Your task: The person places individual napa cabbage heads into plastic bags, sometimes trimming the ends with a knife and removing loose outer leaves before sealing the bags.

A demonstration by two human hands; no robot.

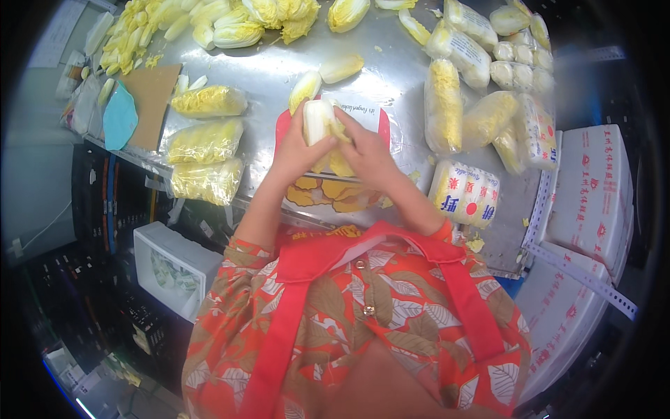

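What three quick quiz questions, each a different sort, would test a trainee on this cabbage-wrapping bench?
1. True or false: both hands grip the same napa cabbage half.
2. Which lies on the steel table to the person's left? A) three film-wrapped cabbage halves B) a knife C) a scale
3. Fill in: the left hand and right hand work above a ___ coloured tray.

Key: 1 true; 2 A; 3 red.
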